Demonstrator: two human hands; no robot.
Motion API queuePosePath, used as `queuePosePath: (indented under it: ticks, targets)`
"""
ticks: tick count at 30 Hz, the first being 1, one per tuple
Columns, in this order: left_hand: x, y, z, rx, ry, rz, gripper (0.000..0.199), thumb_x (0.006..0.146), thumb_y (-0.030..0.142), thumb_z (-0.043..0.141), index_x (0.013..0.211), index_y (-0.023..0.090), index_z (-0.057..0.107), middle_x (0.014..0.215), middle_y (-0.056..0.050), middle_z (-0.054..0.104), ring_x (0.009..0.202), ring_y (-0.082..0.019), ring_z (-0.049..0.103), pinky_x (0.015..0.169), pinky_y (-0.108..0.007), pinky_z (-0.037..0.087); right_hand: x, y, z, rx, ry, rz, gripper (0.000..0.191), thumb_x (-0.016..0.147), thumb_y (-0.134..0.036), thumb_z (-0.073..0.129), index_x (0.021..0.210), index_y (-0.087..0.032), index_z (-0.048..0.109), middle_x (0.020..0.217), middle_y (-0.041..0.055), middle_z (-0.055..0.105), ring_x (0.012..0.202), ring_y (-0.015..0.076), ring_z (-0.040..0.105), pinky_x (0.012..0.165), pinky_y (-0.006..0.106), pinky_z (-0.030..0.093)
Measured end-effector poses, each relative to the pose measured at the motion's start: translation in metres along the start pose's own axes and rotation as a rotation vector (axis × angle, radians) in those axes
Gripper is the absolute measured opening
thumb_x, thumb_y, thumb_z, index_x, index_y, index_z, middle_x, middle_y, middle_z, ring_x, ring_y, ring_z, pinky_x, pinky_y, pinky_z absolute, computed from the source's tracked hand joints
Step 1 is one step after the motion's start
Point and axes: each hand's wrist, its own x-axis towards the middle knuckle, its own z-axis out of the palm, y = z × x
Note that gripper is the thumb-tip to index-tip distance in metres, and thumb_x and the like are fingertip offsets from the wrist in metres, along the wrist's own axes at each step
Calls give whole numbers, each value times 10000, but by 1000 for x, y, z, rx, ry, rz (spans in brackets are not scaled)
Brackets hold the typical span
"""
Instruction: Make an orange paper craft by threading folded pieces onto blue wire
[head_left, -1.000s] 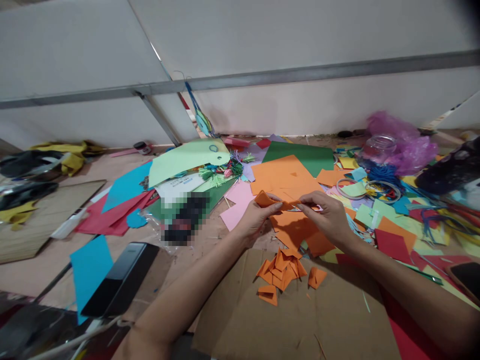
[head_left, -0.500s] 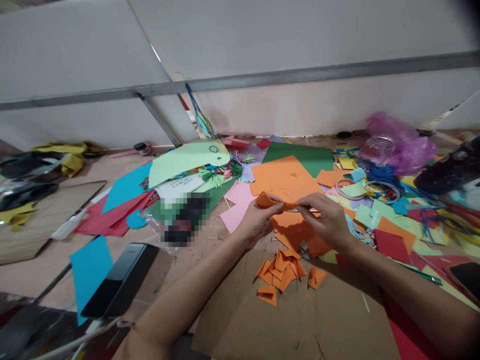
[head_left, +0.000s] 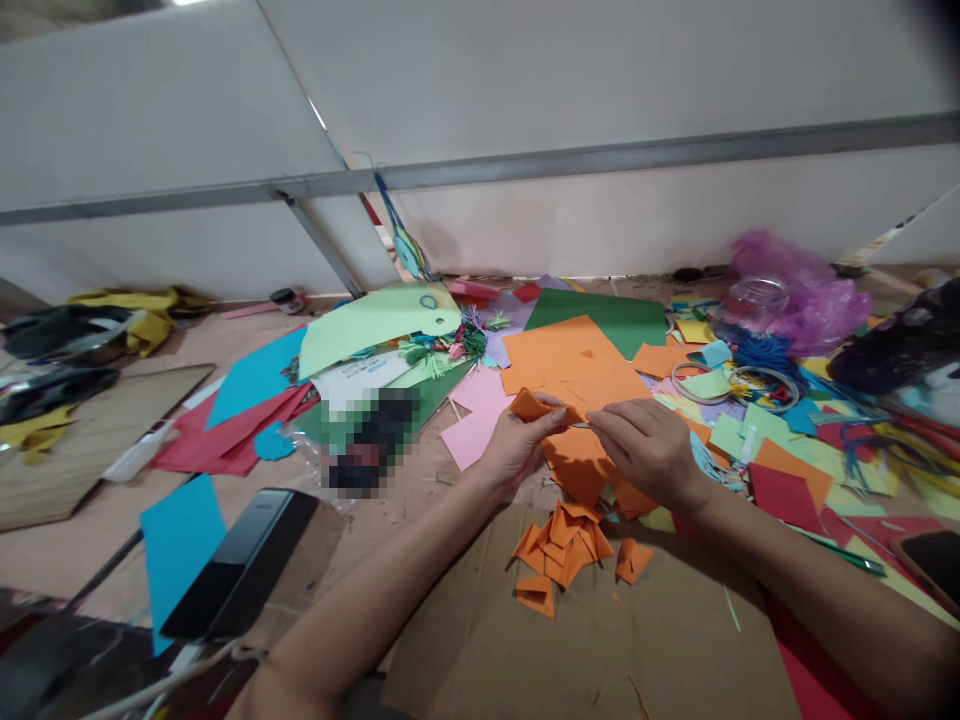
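My left hand pinches a folded strip of orange paper between thumb and fingers. At the strip's right end, my right hand has its fingers closed on the same paper; the fingertips partly hide it. Below the hands, a small pile of folded orange pieces lies on a brown cardboard sheet, with a single orange piece to its right. Larger orange sheets lie behind and under the hands.
A black phone-like device lies at the left near a blue sheet. Red sheets and a pale green sheet lie farther back. At the right are a clear jar, a purple bag and a dark bottle.
The fingers of my right hand have shifted slightly left and curled further over the end of the orange strip. My left hand keeps its hold almost unmoved.
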Motion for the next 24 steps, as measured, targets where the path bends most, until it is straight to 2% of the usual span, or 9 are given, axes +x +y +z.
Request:
queuePosePath:
  ticks: [7, 14, 20, 24]
  targets:
    - [0, -1, -2, 23, -5, 16, 379, 580, 366, 933, 809, 158, 713, 813, -24, 688, 808, -160, 629, 811, -317, 496, 1, 1, 1, 80, 46, 30, 173, 973, -190, 556, 968, -232, 724, 884, 73, 751, 801, 207, 654, 704, 339, 467]
    - [-3, 6, -1, 142, -25, 70, 301, 652, 370, 890, 819, 169, 739, 844, -38, 719, 858, -180, 643, 857, -319, 486, 2, 1, 1, 122, 27, 72, 169, 970, -223, 568, 933, -234, 733, 866, 72, 748, 778, 206, 656, 702, 339, 473]
    - [-5, 16, 0, 202, -43, 87, 259, 653, 333, 883, 803, 172, 746, 812, -32, 709, 820, -172, 627, 811, -301, 474, 10, 1, -5, 392, -17, 191, 157, 977, -215, 556, 920, -225, 702, 836, 57, 716, 761, 187, 652, 678, 316, 497]
    - [-4, 15, -2, 213, -90, 86, 242, 662, 324, 878, 798, 173, 748, 811, -36, 710, 809, -166, 628, 802, -300, 474, 10, 1, -7, 465, -45, 250, 131, 964, -211, 569, 911, -224, 688, 825, 45, 702, 742, 180, 635, 648, 308, 480]
